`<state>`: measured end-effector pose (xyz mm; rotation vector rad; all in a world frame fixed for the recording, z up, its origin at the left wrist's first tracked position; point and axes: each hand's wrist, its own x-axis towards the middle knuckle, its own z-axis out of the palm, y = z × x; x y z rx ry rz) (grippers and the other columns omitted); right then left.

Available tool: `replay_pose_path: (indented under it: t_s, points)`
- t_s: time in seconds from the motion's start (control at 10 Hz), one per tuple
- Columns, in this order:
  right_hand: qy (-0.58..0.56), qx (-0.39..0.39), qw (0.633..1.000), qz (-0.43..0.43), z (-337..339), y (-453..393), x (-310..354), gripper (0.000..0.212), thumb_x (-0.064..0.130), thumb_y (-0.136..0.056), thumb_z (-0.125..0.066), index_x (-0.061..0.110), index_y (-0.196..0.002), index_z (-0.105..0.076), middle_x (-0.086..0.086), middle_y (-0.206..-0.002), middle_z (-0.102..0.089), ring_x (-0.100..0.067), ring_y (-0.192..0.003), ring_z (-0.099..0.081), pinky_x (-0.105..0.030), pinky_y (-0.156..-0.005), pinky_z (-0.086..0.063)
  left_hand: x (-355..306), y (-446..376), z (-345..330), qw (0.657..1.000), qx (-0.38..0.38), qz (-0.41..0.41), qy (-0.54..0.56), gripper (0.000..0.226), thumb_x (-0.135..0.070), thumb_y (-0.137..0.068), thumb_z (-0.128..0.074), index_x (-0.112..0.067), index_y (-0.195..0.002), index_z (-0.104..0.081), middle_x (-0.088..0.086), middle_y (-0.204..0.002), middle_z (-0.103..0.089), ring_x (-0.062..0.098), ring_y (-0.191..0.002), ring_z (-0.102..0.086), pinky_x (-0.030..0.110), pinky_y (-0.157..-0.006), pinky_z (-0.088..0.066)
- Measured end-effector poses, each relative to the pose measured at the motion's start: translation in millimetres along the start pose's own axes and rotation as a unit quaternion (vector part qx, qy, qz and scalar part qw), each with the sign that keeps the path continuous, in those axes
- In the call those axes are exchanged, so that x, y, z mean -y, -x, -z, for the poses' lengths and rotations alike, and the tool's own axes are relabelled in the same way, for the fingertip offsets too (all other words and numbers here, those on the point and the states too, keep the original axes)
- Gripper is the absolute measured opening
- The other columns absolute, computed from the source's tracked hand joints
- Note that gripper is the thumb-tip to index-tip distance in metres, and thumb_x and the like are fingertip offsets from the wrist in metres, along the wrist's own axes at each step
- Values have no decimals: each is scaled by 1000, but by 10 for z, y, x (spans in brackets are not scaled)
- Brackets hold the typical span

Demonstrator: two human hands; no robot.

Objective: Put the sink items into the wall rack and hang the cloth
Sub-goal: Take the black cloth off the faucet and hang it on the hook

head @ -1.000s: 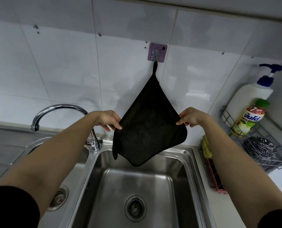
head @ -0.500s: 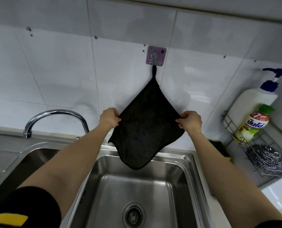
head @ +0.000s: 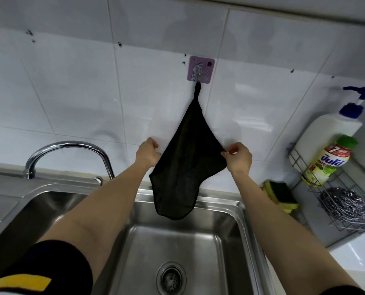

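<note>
The cloth (head: 182,167) hangs by its loop from the hook (head: 200,70) stuck to the tiled wall, right above the sink (head: 249,241). That is a sensible spot, since any drips fall into the basin. The right hand (head: 239,157) pinches the cloth's right corner between thumb and fingertips and draws it outward, likely to spread the fabric flat so it dries. The left hand (head: 147,153) sits at the left edge with its fingers curled (whether they actually grip the cloth I cannot tell; they are half hidden behind it).

Over on the right, the wall rack (head: 347,211) holds the pump bottle (head: 324,139), the dish soap (head: 326,162) and the steel scourer (head: 343,206). The sponge (head: 280,193) lies on the counter just beside the rack, so I'd say that one item is left to stow.
</note>
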<state>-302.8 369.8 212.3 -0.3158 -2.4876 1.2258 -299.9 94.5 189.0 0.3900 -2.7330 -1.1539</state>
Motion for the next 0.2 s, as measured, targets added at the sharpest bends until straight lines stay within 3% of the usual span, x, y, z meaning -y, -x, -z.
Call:
replay_pose_path:
  t_s: [0.2]
  points:
    - [10,42,999,20,25,75,59,25,20,-84,-72,12,-107,-66,-6,-113,-67,-24,-102,-64,-32,-84,-49,-103,103,90,998,37,-37,-44,42,-16,-86,-64,-8,-124,-50,15,-128,-53,31,-111,-57,35,-91,-46]
